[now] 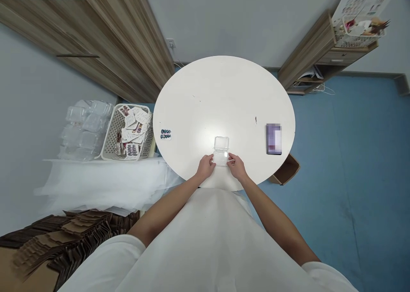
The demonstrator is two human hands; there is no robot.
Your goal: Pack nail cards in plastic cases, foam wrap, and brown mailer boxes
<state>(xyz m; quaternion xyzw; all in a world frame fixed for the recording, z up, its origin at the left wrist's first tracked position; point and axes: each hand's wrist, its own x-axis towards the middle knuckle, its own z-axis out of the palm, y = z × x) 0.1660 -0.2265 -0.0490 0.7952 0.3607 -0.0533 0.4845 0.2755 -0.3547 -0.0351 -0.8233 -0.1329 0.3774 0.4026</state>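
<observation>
A clear plastic clamshell box (221, 157) lies near the front edge of the round white table (221, 91), its lid folded back away from me. My left hand (206, 166) grips the box's left side with fingers and thumb. On the opposite side, my right hand (236, 166) holds the box's right edge in the same way. Nothing shows inside the box. To the left on the table lies a small card with dark blue-green oval pieces (165, 134). A purple, blurred-out rectangular item (273, 139) rests toward the right edge.
Left of the table stands a white perforated basket (110, 134) of printed cards. Beside it are stacked clear plastic boxes (85, 129), white sheets (105, 183) and folded brown cardboard (80, 236). A brown open box (285, 170) sits under the table's right side. A wooden cabinet (128, 35) stands behind left.
</observation>
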